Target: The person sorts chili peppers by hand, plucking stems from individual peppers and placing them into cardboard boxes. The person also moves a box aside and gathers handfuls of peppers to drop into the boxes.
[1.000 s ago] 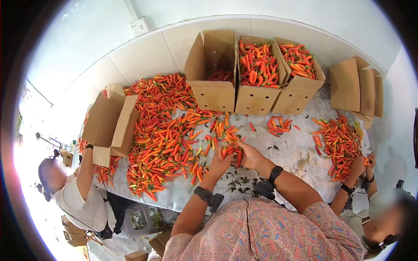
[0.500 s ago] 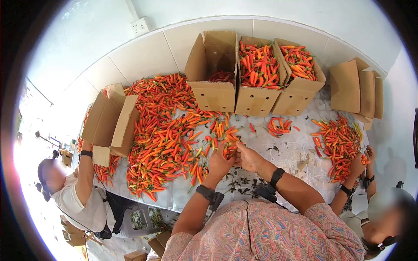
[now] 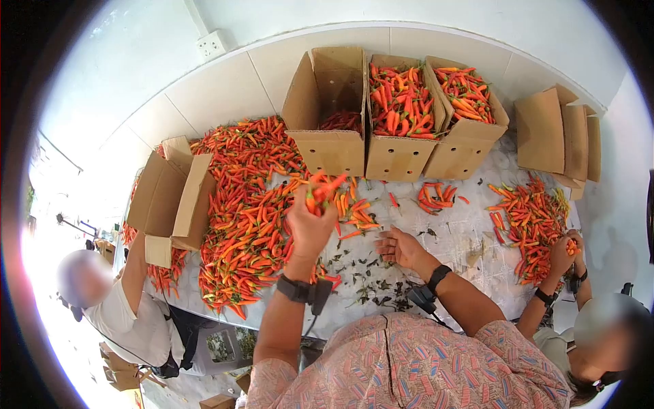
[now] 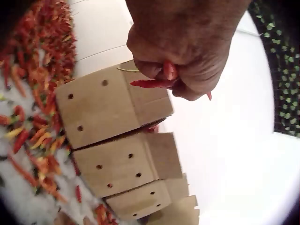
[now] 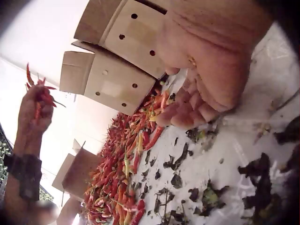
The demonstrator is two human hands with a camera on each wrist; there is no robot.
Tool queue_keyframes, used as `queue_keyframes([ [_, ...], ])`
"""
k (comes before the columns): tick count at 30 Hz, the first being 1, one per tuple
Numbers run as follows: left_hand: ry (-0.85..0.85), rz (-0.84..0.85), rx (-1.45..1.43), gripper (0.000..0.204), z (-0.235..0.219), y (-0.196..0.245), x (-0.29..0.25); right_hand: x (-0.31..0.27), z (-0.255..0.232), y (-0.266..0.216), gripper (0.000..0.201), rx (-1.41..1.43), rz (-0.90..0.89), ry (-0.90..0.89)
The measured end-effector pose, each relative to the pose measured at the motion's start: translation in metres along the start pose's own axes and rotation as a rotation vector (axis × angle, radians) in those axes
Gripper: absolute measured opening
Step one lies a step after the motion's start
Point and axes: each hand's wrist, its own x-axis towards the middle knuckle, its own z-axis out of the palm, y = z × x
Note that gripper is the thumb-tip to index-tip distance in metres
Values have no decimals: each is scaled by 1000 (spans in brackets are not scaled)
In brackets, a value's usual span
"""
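My left hand [image 3: 311,228] is raised over the table and grips a bunch of red and orange chili peppers [image 3: 321,193], whose tips stick out past the fingers. In the left wrist view the fist [image 4: 180,51] is in front of the cardboard boxes, with red chilies [image 4: 154,84] poking out below it. My right hand [image 3: 403,249] holds nothing; its fingers are loosely bent over the tabletop, beside scattered dark dried leaves [image 3: 373,283]. In the right wrist view its palm [image 5: 211,70] faces the camera. A small group of chilies [image 3: 354,211] lies between the hands.
A big heap of chilies [image 3: 245,225] covers the table's left. Along the wall stand a partly filled box [image 3: 334,151] and two full boxes [image 3: 400,158]. Empty cartons [image 3: 541,133] stand at the right. Other people work at a tilted carton [image 3: 160,198] and a right-hand pile [image 3: 535,225].
My left hand has lifted away from my right hand, up and to the left toward the boxes, carrying the chilies. My right hand has loosened and stays near its spot.
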Motion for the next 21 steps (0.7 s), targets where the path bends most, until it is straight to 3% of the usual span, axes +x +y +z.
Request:
queue_keyframes([
  [2, 84, 222, 106, 24, -10, 37, 27, 4, -8, 5, 41, 68, 8, 12],
  [6, 262, 453, 11, 27, -8, 74, 94, 8, -15, 6, 36, 3, -2, -56],
  [9, 281, 354, -22, 37, 2, 86, 143, 6, -14, 3, 35, 7, 8, -71],
  [11, 202, 531, 517, 45, 9, 76, 169, 3, -11, 3, 34, 9, 6, -72],
  [12, 40, 391, 561, 53, 11, 61, 174, 2, -11, 3, 34, 7, 3, -68],
  [13, 38, 392, 559, 53, 15, 54, 173, 2, -11, 2, 34, 4, -3, -65],
  [16, 134, 631, 539, 26, 19, 50, 147, 0, -9, 2, 32, -9, -21, -50],
  [19, -9, 736, 473, 14, 21, 40, 88, -4, -9, 2, 29, -2, -68, -98],
  [21, -156, 707, 431, 12, 35, -1, 50, -5, -4, -1, 28, -26, -59, -77],
])
